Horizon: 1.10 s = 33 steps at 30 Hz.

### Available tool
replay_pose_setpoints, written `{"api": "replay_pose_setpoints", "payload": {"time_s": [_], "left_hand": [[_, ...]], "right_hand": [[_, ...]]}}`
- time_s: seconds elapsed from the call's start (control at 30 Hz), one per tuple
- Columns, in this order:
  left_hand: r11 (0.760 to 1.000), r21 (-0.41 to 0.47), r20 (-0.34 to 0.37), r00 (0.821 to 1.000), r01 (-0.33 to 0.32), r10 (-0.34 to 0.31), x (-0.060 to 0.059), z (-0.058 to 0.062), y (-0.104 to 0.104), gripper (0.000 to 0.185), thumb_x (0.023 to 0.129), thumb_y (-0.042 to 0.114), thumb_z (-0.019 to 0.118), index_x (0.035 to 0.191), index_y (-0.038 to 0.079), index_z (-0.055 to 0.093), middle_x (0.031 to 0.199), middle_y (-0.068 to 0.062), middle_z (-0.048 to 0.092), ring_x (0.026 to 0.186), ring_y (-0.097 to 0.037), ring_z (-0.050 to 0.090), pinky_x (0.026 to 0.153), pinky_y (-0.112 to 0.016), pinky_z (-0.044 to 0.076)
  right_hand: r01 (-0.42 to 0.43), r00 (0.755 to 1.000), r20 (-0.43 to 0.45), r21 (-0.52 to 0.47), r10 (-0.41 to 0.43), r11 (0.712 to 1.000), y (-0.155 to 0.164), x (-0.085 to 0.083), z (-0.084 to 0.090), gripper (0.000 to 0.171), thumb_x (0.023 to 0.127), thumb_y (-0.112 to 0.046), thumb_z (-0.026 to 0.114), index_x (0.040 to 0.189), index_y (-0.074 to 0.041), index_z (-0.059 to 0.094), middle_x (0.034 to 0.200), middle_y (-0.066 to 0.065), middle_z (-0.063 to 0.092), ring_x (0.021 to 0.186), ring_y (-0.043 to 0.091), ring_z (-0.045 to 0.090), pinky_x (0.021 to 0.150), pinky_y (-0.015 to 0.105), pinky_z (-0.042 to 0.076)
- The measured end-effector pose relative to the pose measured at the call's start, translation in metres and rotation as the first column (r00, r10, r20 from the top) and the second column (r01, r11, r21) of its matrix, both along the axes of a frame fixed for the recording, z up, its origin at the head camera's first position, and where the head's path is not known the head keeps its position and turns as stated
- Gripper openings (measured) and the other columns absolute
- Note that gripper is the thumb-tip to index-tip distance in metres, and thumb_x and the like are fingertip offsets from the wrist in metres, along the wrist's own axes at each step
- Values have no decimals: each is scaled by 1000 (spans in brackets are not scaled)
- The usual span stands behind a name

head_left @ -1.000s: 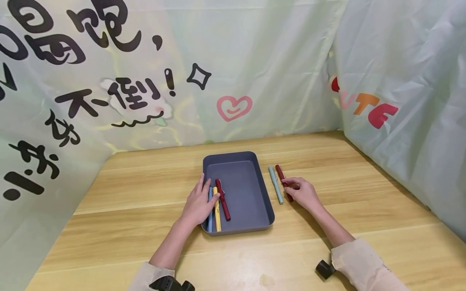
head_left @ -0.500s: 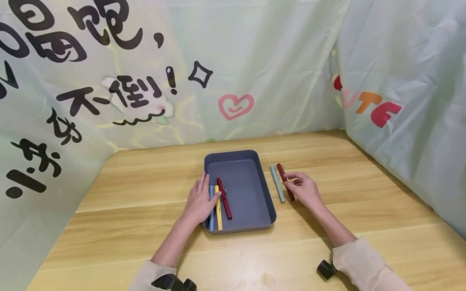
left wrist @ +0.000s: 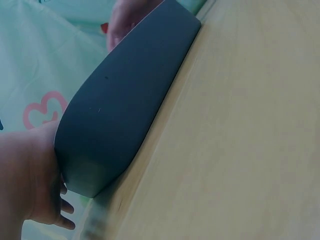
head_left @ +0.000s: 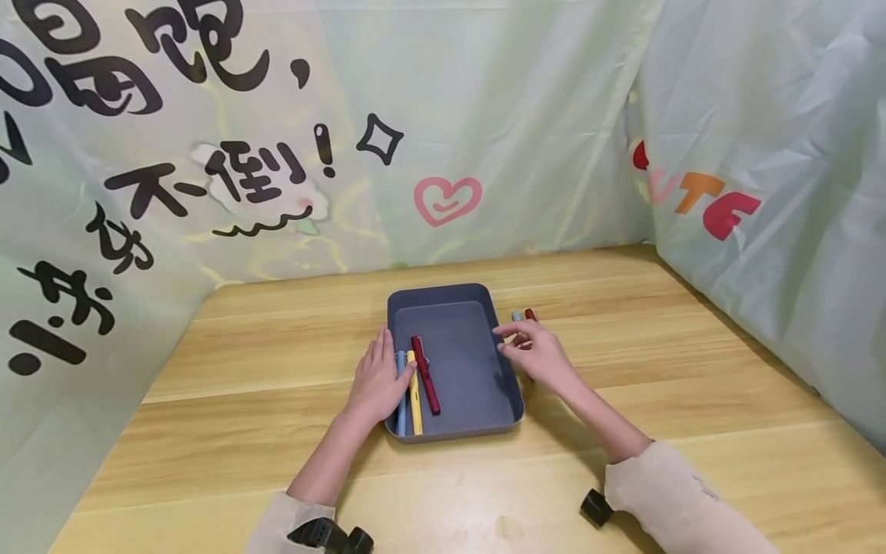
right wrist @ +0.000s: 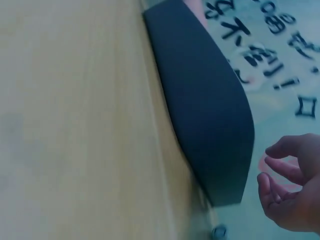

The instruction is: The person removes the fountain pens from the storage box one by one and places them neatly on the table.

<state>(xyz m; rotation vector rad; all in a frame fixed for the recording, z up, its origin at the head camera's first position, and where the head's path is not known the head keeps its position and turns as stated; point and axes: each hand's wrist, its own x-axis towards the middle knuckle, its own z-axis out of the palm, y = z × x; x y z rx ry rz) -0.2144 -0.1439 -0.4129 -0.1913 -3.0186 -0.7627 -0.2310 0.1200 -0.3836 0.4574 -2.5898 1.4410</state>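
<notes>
A dark grey tray (head_left: pixel 457 431) stands on the wooden table. Inside, along its left side, lie a blue pen (head_left: pixel 401 392), a yellow pen (head_left: pixel 414 400) and a dark red pen (head_left: pixel 425 377). My left hand (head_left: pixel 377 385) rests at the tray's left wall, fingers straight along it and thumb reaching over the pens. At the right rim hovers my right hand (head_left: pixel 543 355), fingers loosely bent with a gap and nothing held, as the right wrist view shows. Behind it, a light blue pen (head_left: pixel 516 315) and another dark red pen (head_left: pixel 531 314) lie on the table, mostly hidden.
Printed cloth with lettering and a pink heart (head_left: pixel 447 201) hangs behind the table. Another cloth sheet (head_left: pixel 775 154) closes off the right side. Bare wooden table top (head_left: pixel 263 362) extends to the left of the tray.
My right hand has left the dark red pen on the table and moved left to the tray's right rim. The left hand stays at the tray, and the pens inside lie as before.
</notes>
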Motion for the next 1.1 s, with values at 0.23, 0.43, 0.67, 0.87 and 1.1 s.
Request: {"api": "replay_pose_setpoints", "payload": {"time_s": [0.23,0.43,0.67,0.87,1.1], "left_hand": [[1000,-24,-5,1000,3,-3,-1,1,0,68,97,32,39,146,-2,6,151,-16,4,135,-37,8,106,-51,12],[999,-40,-14,1000,-1,1,-2,2,0,66,97,30,37,145,-2,7,151,-16,6,135,-37,9,106,-51,12],[1000,-26,3,1000,-5,5,-2,2,-1,66,96,30,38,146,-2,7,151,-16,7,135,-37,9,106,-52,13],[999,-33,8,1000,-7,8,-2,2,-1,67,96,30,38,146,-2,7,151,-16,6,135,-38,9,105,-52,13],[999,-30,13,1000,-11,12,-1,2,-1,66,96,30,37,146,-1,6,151,-15,6,135,-37,8,106,-51,13]], "right_hand": [[-123,992,-5,62,124,990,-32,2,6,22,80,-5,68,102,-3,68,99,12,59,78,18,59,64,31,47],[-186,983,32,123,183,975,-58,4,5,21,80,-8,69,101,-4,68,95,11,58,78,16,59,66,31,47],[-249,968,72,158,240,955,-80,3,0,19,81,-7,68,101,-5,68,95,10,58,78,16,59,63,27,47],[-262,964,105,187,246,947,-91,2,-5,17,81,-8,69,97,-7,69,91,6,58,73,15,56,63,26,46],[-276,958,138,222,250,935,-96,1,-12,15,80,-8,70,95,-8,69,87,4,57,74,15,55,64,27,46]]}}
